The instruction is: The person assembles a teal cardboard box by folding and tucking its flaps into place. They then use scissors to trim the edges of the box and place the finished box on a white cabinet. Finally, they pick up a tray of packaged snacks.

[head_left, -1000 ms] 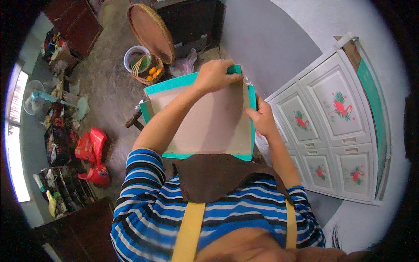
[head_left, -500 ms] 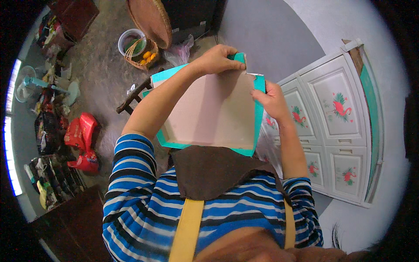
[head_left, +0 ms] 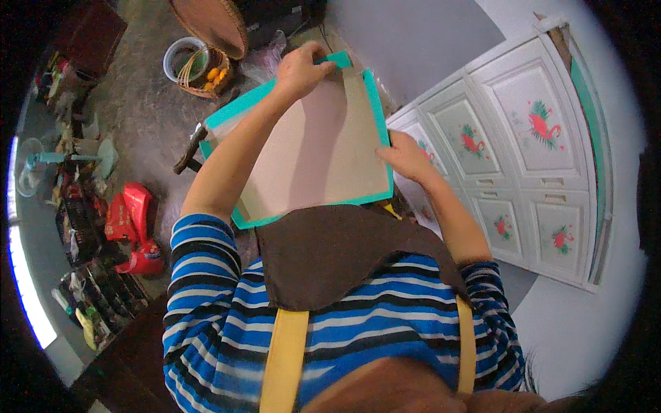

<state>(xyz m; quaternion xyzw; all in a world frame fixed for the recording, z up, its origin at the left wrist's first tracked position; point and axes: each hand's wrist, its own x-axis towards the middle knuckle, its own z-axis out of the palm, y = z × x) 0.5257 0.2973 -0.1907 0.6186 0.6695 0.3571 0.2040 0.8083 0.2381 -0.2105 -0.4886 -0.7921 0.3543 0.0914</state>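
A shallow cardboard tray point(head_left: 296, 158) with a beige inside and teal edges lies tilted in front of my body. My left hand point(head_left: 303, 69) reaches across to its far edge, fingers wrapped over the teal rim and closed on it. A split shows at the far right corner, next to a raised teal flap point(head_left: 339, 60). On the right side my right hand point(head_left: 407, 155) grips the teal edge, thumb on the inside; its other fingers are largely hidden behind the wall. The brown apron point(head_left: 330, 255) on my chest meets the tray's near edge.
A white cabinet point(head_left: 502, 131) with flamingo pictures stands at right. Far left of the tray sit a wicker basket point(head_left: 206, 86) of orange fruit, a white bucket point(head_left: 172, 63) and a plastic bag point(head_left: 267, 58). Red bags point(head_left: 138, 220) and a fan point(head_left: 69, 158) are at left.
The tray has shifted left and turned slightly counter-clockwise in the view. My left hand moved left with it; my right hand sits lower along the right edge.
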